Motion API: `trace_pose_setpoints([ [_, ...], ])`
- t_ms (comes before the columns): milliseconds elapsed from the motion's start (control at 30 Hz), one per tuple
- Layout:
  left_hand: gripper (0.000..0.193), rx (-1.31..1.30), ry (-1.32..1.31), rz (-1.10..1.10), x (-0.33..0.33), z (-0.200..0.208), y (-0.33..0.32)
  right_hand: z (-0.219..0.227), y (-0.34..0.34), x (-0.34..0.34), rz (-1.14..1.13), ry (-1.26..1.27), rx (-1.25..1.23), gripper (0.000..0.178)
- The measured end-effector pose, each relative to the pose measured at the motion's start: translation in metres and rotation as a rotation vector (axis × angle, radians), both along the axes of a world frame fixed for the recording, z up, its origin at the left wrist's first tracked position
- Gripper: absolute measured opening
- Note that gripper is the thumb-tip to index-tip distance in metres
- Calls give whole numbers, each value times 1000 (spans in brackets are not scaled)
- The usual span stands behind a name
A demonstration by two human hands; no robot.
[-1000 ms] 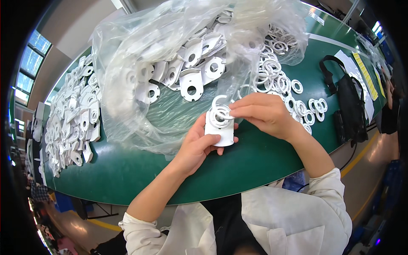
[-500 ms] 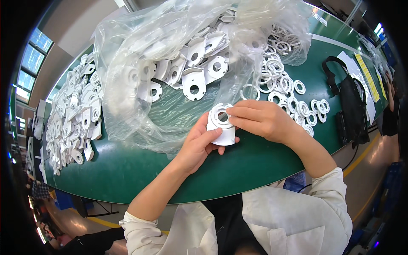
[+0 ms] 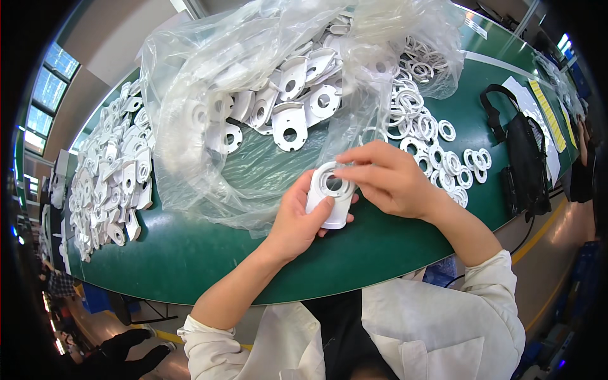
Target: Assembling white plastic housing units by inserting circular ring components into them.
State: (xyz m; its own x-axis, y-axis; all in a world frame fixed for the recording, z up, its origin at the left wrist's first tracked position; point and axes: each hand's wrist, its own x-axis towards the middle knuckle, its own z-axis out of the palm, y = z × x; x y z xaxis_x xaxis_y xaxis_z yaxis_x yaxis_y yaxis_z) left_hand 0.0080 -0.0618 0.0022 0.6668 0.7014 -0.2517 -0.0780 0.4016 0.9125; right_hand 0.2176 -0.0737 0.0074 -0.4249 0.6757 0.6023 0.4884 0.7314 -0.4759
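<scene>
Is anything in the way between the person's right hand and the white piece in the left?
Nothing visible: the right hand is at the round end of the white piece, which the left hand holds. The clear plastic bag lies beyond, not between.

Was an assembly workshop, evidenced by heaped white parts [image 3: 128,171] left of the clear bag [image 3: 183,149], rings [image 3: 436,146] right of it.

White plate [image 3: 340,214] partly covered by left hand [image 3: 297,218] and fingertips of right hand [image 3: 396,180]. Most left fingers hidden behind plate; right palm out of sight. Ring pile [image 3: 418,117]: near side partly covered by right hand and wrist. Clear bag [image 3: 180,180]: some contents blurred by film; top cut off. Person [image 3: 123,348] beyond table's [image 3: 190,266] near edge, left: upper body too dim to tell.
</scene>
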Motion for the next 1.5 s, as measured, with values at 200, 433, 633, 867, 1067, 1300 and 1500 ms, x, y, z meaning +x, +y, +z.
trace_pose_setpoints([
  [200, 38, 337, 128, 3, 4, -5, -9, 1, -3, -1, -29, 277, -503, 14],
  [433, 14, 691, 334, 102, 1, -6, -7, 3, -5, -3, -3, 253, -546, 8],
  [633, 13, 956, 454, 120, 1, -7, -4, 1, -7, -7, -29, 102, -431, 4],
  [867, 12, 592, 240, 272, 5, -13, -6, -5, -5, -10, -88, 240, -533, 13],
  [1067, 27, 188, -126, 156, 9, -9, -9, -7, -2, -7, -75, 544, -836, 23],
  [1300, 19, 274, 0, 128, -2, -10, -1, -3, -4, -8, -2, 308, -521, 21],
  [1500, 22, 747, 349, 196, -2, -7, 0, -5, -5, -10, -29, 238, -409, 17],
])
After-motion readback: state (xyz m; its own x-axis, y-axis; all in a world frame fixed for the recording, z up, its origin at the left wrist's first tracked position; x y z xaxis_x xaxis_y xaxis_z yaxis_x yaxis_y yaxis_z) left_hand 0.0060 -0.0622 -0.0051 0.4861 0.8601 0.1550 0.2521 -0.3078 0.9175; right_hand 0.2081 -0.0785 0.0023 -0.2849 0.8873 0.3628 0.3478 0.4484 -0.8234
